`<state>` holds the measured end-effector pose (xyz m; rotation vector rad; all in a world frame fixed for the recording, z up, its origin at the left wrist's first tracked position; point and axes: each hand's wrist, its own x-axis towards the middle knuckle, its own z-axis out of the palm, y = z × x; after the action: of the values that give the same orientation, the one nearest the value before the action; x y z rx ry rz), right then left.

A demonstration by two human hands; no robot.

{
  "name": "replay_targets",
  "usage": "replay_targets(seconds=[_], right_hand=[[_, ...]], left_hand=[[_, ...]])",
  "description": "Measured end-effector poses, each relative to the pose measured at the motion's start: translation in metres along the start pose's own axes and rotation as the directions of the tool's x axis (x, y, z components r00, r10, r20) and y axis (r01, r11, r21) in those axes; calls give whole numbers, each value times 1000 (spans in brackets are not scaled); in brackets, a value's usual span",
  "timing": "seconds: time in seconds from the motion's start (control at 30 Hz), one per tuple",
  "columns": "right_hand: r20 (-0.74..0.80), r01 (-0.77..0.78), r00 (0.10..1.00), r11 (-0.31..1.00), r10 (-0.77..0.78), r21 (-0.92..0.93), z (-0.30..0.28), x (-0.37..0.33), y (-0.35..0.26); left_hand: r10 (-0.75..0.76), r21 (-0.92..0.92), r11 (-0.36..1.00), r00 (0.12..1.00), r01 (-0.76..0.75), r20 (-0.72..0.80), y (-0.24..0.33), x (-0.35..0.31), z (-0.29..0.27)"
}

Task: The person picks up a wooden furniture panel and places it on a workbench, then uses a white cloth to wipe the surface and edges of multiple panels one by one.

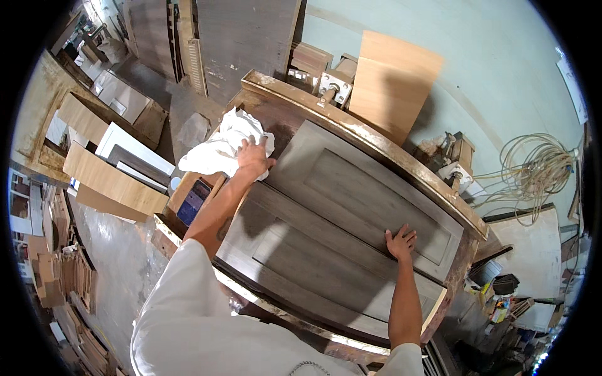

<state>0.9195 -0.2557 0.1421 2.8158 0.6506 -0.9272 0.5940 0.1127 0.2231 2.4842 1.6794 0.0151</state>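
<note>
Touching cloth [210,153]: left fingers [245,146]; panel [351,188]: right fingers [404,231]; phone screen [194,202] illegible.

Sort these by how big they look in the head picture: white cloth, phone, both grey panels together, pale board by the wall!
1. Grey panels
2. Pale board
3. White cloth
4. Phone, clearly smallest

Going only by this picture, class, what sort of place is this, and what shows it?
Probably a woodworking shop: grey framed panels lie on a worn workbench, and wood-toned boards are gathered off to the left.
</note>
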Motion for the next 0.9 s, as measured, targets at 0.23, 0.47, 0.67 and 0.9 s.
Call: replay_targets(seconds=[0.23,0.47,0.67,0.9], right_hand=[[-8,49,999,999,-49,-2,-2,-1,-21],[-74,40,996,993,-49,-115,-21,-2,-38],[-277,310,907,948,-316,-68,-71,31,-69],[-405,412,809,902,-427,-128,-64,97,-106]], left_hand=[[274,-402,870,958,-286,-90,-118,12,95],[151,-463,824,915,-326,-374,-137,25,138],[230,-324,891,931,-319,-283,-122,37,146],[251,-436,853,958,-286,-138,-115,42,132]])
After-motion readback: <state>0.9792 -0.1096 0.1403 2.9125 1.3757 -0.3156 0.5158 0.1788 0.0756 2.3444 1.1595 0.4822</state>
